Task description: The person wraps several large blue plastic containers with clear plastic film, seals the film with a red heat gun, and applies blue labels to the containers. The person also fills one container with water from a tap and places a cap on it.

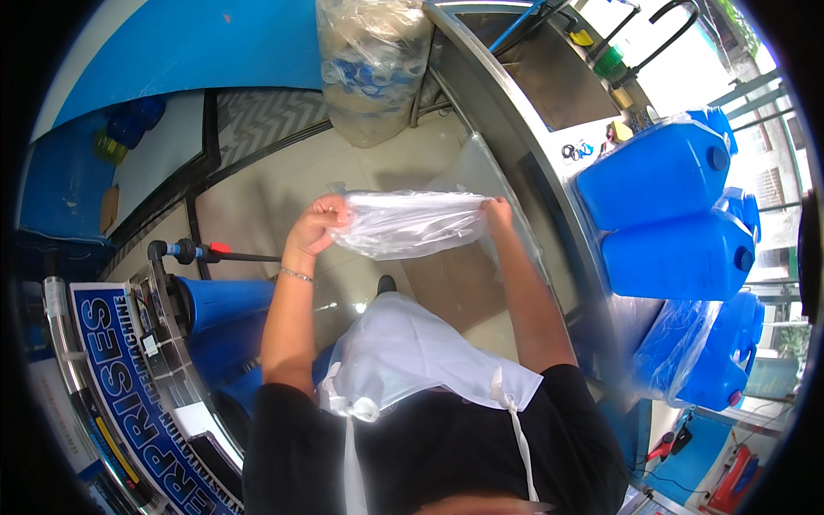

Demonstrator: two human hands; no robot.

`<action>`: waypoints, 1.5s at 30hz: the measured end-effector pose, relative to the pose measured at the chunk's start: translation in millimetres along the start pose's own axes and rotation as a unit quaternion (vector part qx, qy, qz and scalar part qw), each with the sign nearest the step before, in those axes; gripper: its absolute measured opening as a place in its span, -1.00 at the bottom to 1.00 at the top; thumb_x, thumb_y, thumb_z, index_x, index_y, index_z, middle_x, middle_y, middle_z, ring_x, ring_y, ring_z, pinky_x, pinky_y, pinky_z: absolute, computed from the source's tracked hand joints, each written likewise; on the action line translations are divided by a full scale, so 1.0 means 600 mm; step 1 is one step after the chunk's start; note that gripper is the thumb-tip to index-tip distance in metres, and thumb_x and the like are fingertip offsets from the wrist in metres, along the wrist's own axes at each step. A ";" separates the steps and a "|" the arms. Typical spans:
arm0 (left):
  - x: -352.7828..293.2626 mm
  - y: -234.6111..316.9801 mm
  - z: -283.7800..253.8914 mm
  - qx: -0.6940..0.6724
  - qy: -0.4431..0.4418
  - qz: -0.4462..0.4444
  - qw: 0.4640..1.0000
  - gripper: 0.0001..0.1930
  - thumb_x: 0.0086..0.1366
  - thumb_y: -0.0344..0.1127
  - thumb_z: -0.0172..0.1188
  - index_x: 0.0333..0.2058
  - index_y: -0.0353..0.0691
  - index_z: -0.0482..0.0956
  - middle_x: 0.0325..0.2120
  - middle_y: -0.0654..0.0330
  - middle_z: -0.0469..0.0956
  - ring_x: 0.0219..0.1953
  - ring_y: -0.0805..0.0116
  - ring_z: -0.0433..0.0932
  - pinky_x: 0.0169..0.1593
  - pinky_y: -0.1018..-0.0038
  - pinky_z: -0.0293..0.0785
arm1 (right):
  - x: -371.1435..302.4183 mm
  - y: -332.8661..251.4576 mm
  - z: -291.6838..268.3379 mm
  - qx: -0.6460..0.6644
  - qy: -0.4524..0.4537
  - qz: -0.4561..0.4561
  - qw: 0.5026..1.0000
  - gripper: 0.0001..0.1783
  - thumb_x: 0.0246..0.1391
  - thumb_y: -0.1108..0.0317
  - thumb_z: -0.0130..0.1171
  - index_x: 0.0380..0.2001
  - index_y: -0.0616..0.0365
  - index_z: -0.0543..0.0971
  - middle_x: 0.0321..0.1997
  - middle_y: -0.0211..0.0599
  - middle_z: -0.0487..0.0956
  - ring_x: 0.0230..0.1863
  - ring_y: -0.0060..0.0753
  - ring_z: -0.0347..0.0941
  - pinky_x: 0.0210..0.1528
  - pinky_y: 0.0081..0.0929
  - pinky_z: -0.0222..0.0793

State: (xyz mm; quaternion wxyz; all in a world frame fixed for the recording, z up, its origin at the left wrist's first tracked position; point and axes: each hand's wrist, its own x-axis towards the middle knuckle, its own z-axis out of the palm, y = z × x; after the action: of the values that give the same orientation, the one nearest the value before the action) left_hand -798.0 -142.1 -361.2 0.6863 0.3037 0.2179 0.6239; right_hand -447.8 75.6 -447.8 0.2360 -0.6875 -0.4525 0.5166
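Note:
A clear plastic bag (pixel 416 225) is stretched sideways in front of me, above the floor, with a bunched fold along its upper edge. My left hand (pixel 319 225) grips its left end, the fingers curled round the plastic. At the right end, my right hand (pixel 496 211) pinches the gathered plastic. Between the hands the bag hangs slack and wrinkled along its lower side. Whether anything lies inside its folds I cannot tell. A white apron (pixel 421 348) covers my front below the bag.
On the metal counter (pixel 549 163) to the right stand blue water jugs (pixel 661 176), near a sink (pixel 558 81). A large plastic sack (pixel 373 77) of pale containers stands at the back. Blue filter housings (pixel 225 302) with a red-handled valve (pixel 220 248) are on the left.

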 end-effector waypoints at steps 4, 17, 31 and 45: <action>-0.026 -0.016 -0.101 0.362 0.234 -0.171 0.886 -0.82 0.10 -0.56 0.09 -0.35 -0.30 0.65 -0.36 0.05 0.61 -0.32 0.30 0.57 -0.18 0.44 0.45 | -0.043 -0.027 -0.052 0.382 -0.303 0.023 0.873 -0.52 -0.09 0.58 0.17 -0.01 0.11 0.47 -0.25 -0.17 0.59 -0.21 -0.26 0.56 -0.09 -0.25 0.52; 0.070 -0.005 0.073 0.879 0.269 -0.020 0.393 -0.45 0.20 -0.49 0.06 0.19 0.00 0.40 -0.09 -0.02 0.34 -0.11 -0.05 0.43 0.02 0.13 0.37 | -0.087 -0.150 -0.055 -0.355 0.185 -0.338 0.852 -0.51 -0.04 0.53 0.06 0.04 0.09 0.48 0.25 0.35 0.15 -0.12 0.36 0.48 -0.10 -0.05 0.52; 0.043 -0.041 -0.073 -0.011 0.050 -0.091 0.995 -0.73 0.07 -0.54 -0.02 -0.29 -0.31 0.63 -0.25 0.01 0.60 -0.20 0.10 0.60 -0.09 0.22 0.51 | -0.096 0.107 -0.084 0.004 -0.125 -0.134 0.983 -0.59 -0.03 0.44 0.11 -0.04 0.24 0.55 0.10 -0.08 0.49 0.14 -0.02 0.40 0.19 -0.08 0.30; 0.314 -0.099 0.016 0.747 0.060 -0.174 0.639 -0.73 0.20 -0.40 0.10 -0.15 -0.44 0.52 -0.32 -0.08 0.62 -0.29 0.07 0.62 -0.16 0.26 0.55 | -0.188 0.103 -0.228 -0.279 -0.177 -0.020 0.944 -0.66 0.05 0.27 0.21 -0.06 -0.01 0.62 -0.25 -0.12 0.58 -0.19 -0.10 0.56 -0.13 -0.26 0.49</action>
State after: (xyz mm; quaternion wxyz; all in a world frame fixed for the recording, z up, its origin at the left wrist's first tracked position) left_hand -724.8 40.8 -380.0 0.3072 0.6310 0.6994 0.1354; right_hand -304.7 -32.1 -392.1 -0.0389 -0.6140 -0.6265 0.4786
